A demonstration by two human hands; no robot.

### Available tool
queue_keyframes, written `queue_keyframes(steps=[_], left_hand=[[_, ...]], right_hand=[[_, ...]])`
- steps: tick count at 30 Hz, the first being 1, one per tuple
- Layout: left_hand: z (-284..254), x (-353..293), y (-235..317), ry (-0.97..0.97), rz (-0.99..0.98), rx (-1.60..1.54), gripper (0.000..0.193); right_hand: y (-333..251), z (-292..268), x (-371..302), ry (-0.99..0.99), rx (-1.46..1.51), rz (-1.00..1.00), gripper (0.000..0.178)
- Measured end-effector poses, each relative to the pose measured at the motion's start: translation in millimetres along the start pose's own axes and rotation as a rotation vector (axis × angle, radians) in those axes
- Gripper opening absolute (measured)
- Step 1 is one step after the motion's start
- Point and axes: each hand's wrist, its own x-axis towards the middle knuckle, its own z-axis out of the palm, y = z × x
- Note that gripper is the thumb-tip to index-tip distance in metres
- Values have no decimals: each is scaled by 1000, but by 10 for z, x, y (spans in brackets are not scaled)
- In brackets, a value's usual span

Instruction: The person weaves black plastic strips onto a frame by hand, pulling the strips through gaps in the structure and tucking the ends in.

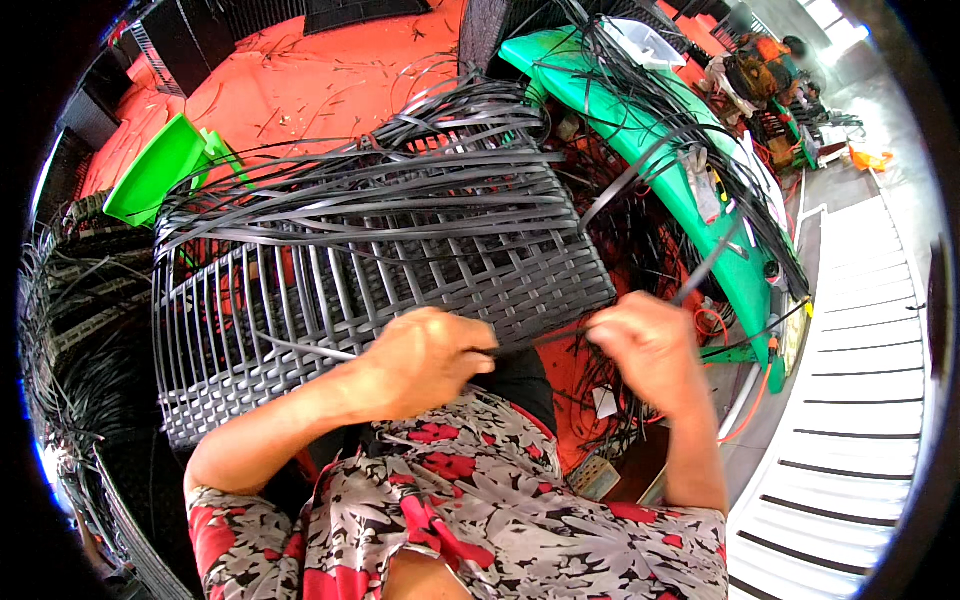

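In front of me lies a dark grey woven panel [520,285], tightly woven along its near and right edges, with open slats further in. My left hand [425,360] is closed over its near edge, fingers pinched on a flat black plastic strip [545,338]. That strip runs across to my right hand [645,335], which is closed on it too, just off the panel's right corner and slightly blurred. A strip end slants up beyond the right hand. Many loose strips [370,205] lie bundled across the panel's far part.
To the right stands a long green table [650,150] with strips, tools and a clear plastic tub [645,45]. A bright green plastic seat [160,175] is at the far left. Woven pieces are stacked on the left. Red sheeting [300,80] covers the floor; people sit at the far right.
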Motion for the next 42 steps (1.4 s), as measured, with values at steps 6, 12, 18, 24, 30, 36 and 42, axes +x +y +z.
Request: queue_keyframes(steps=[6, 12, 18, 24, 30, 36, 42], left_hand=[[-261, -252, -92, 117, -176, 133, 10], [163, 93, 83, 92, 3, 199, 7], [80, 28, 51, -46, 8, 218, 4], [259, 150, 21, -19, 23, 85, 10], [169, 498, -177, 319, 127, 424, 15], [265, 776, -387, 298, 156, 605, 25], [297, 1000, -472, 185, 87, 708, 22]], right_hand=[[554, -498, -167, 160, -255, 251, 12], [-395, 329, 3, 27, 11, -191, 30], [-30, 94, -42, -203, 85, 3, 18], [-37, 390, -51, -166, 114, -201, 17], [119, 76, 205, 131, -31, -5, 9], [318, 91, 399, 146, -277, -25, 5], [487, 255, 592, 37, -357, -16, 7]])
